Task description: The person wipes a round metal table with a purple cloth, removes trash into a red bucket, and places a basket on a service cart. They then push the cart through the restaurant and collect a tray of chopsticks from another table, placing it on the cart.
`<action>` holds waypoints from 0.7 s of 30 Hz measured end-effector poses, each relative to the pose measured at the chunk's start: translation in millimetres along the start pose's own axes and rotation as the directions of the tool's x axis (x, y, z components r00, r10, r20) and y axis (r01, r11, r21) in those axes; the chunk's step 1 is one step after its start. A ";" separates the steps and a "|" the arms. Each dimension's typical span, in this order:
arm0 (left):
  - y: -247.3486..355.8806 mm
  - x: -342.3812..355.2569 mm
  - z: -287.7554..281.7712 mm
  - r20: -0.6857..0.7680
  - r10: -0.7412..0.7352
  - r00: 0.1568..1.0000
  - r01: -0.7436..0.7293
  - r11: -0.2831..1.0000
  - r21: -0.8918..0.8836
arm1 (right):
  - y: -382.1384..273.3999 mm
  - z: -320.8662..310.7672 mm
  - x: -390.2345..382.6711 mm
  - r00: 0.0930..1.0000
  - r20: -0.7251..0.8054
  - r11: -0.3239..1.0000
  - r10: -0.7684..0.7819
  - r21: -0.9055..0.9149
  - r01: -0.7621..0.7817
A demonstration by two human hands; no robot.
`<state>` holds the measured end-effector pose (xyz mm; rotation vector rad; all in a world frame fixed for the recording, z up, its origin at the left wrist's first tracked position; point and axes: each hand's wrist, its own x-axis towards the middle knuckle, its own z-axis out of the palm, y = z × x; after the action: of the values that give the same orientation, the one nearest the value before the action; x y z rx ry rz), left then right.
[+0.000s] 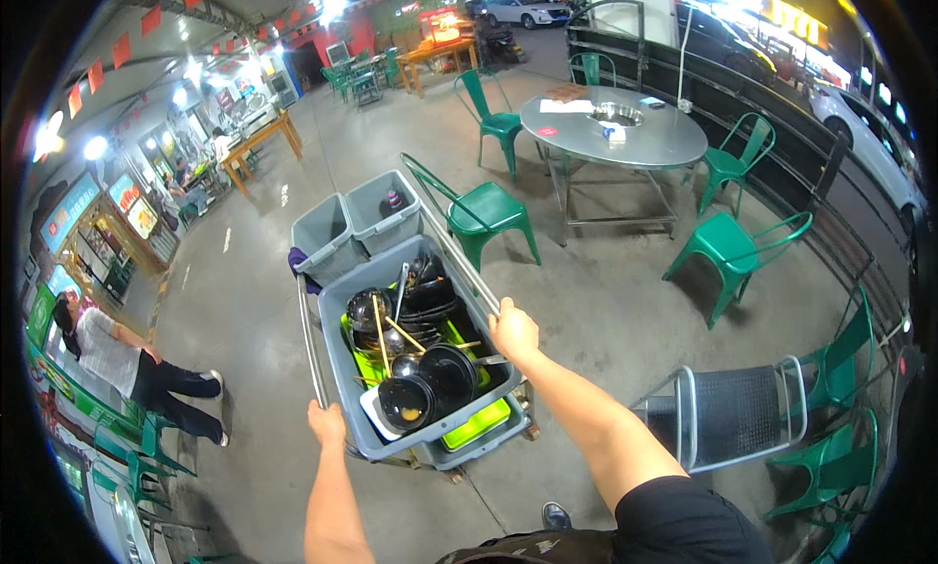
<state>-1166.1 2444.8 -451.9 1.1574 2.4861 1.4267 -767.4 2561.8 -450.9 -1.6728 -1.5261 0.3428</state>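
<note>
Grey plastic tub (474, 315), piled with black bowls (405, 404), is seen between metal trolley rails (310, 339). Rails are gripped by the fingers of left hand (327, 427) and right hand (515, 330); they should be pushed evenly, so the green chair (487, 210) is not bumped.

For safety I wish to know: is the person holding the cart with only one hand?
No, the left hand and the right hand each grip a side of the cart.

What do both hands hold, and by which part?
Silver metal cart with grey bins: left hand on its left rail, right hand on its right rail.
</note>
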 end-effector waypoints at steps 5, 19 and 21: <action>3.0 3.2 1.0 0.032 -0.022 0.999 0.022 1.000 0.008 | 0.7 -3.4 -6.4 1.000 -0.011 1.000 0.001 0.003 -0.001; -5.4 9.4 -3.8 -0.049 0.122 0.991 -0.118 0.989 0.083 | -3.8 2.9 -28.9 0.998 -0.066 0.999 0.020 -0.024 -0.021; 6.7 4.0 1.1 -0.007 0.112 0.994 -0.111 0.991 0.068 | 0.6 1.7 -36.7 0.998 -0.045 0.999 0.035 -0.016 -0.036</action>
<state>-1164.7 2450.0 -446.2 1.3245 2.5328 1.3878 -776.5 2528.7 -464.1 -1.7110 -1.4719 0.3098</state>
